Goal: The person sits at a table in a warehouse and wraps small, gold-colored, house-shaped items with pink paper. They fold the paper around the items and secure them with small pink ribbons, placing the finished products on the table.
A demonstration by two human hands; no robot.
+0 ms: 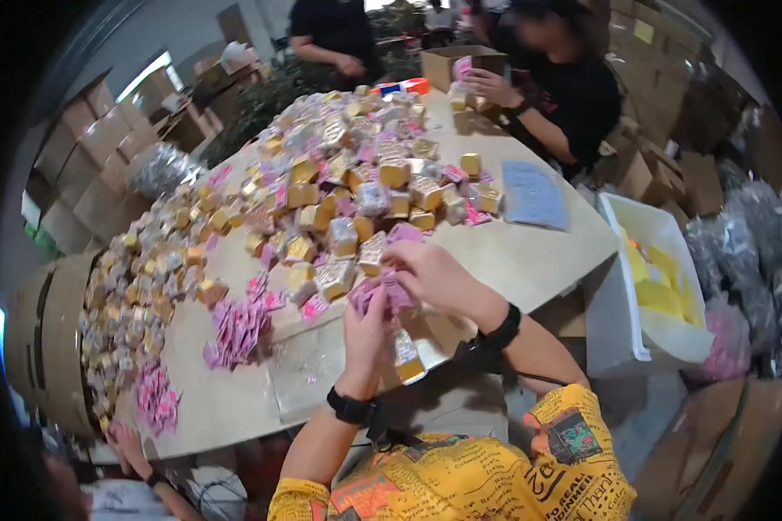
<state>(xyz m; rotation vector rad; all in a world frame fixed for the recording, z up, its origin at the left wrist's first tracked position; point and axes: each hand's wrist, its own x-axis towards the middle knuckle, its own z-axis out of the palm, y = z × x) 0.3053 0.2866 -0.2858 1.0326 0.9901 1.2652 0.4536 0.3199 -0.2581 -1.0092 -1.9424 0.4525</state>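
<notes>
Left hand (pixel 367 334): pinches pink packet (pixel 397 297)
Right hand (pixel 434 273): pinches it too; hard pulling might tear it
Gold block (pixel 409 368): near table (pixel 530 260) edge; a bump might drop it

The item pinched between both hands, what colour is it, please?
The item is pink, best in the head view.

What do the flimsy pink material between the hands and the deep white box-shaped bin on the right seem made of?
Flimsy pink material: perhaps paper or plastic film, from its thin, crumpled look; finish unclear. Deep white box-shaped bin: probably smooth moulded plastic, given its even walls and rounded rim.
</notes>
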